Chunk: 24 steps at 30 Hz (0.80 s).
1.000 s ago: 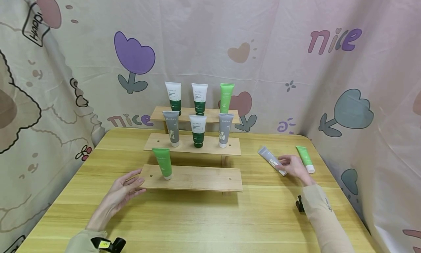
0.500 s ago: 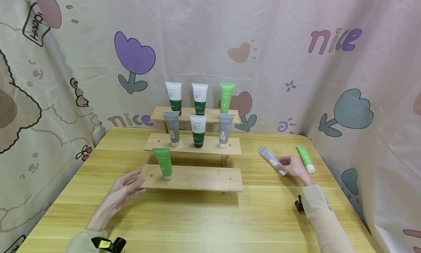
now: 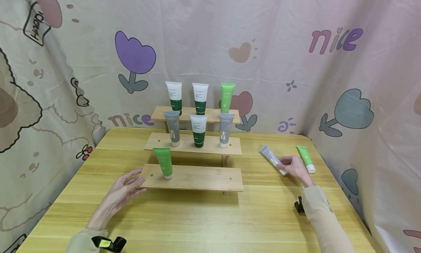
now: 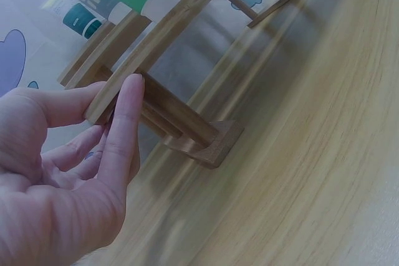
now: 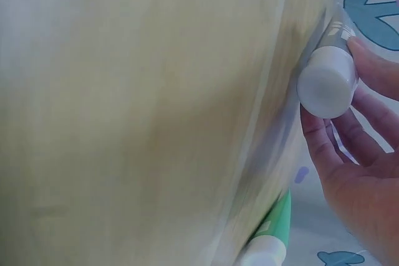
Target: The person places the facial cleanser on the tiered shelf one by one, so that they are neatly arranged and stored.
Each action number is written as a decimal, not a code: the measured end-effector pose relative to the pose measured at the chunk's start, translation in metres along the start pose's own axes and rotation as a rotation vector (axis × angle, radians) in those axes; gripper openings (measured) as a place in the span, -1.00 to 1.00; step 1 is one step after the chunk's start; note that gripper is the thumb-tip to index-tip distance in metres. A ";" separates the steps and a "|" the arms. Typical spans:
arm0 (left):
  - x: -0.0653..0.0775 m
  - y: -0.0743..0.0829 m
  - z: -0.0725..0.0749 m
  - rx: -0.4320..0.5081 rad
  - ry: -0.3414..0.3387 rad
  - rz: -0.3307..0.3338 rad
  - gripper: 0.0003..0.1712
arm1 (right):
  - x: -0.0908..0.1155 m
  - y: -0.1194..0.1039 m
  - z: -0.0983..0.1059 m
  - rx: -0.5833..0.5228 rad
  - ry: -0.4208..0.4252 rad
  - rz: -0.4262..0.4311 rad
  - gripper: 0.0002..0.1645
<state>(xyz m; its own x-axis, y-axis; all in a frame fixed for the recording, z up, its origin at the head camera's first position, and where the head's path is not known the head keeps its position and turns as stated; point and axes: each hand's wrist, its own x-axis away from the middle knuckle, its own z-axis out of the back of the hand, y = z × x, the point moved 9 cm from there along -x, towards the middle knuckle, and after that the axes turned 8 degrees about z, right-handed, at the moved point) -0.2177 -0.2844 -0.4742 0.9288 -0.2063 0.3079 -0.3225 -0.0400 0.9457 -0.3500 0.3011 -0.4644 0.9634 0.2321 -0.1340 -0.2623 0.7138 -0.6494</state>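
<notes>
My left hand (image 3: 119,192) pinches the left end of the lowest board of a three-step wooden display rack (image 3: 204,178); in the left wrist view the thumb and a finger lie on either side of the board (image 4: 163,45). Far to the right, my right hand (image 3: 294,168) holds a grey squeeze tube (image 3: 270,157) near its white cap (image 5: 326,82), thumb on one side and fingers on the other. That tube lies slanted, low at the table. Just right of the hand lies a green squeeze tube (image 3: 306,158), its white cap toward me.
A green tube (image 3: 163,161) stands at the left of the lowest step. The middle step bears a grey tube (image 3: 172,127), a white-and-dark-green tube (image 3: 198,129) and another grey tube (image 3: 225,129). Three tubes stand on top. A printed curtain (image 3: 263,12) hangs behind the table (image 3: 197,223).
</notes>
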 end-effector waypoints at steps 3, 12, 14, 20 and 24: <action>0.000 0.000 0.000 -0.008 0.008 0.003 -0.14 | 0.000 -0.002 0.000 -0.018 0.013 -0.006 -0.52; -0.001 0.000 0.003 -0.027 0.038 0.011 -0.13 | 0.002 -0.015 0.002 -0.068 0.049 -0.005 -0.51; -0.001 0.000 0.003 -0.020 0.036 0.010 -0.13 | 0.002 -0.017 0.001 -0.085 0.055 -0.016 -0.50; -0.001 0.001 0.003 -0.011 0.027 0.006 -0.14 | 0.003 -0.025 0.001 -0.123 0.064 -0.030 -0.47; -0.001 0.001 0.003 -0.028 0.035 0.005 -0.13 | 0.003 -0.031 0.001 -0.147 0.063 -0.037 -0.45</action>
<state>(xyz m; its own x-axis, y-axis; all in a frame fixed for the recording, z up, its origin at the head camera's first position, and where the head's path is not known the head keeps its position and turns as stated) -0.2194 -0.2871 -0.4742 0.9330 -0.1722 0.3161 -0.3227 -0.0113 0.9464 -0.3392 0.2806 -0.4437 0.9750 0.1624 -0.1517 -0.2203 0.6157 -0.7565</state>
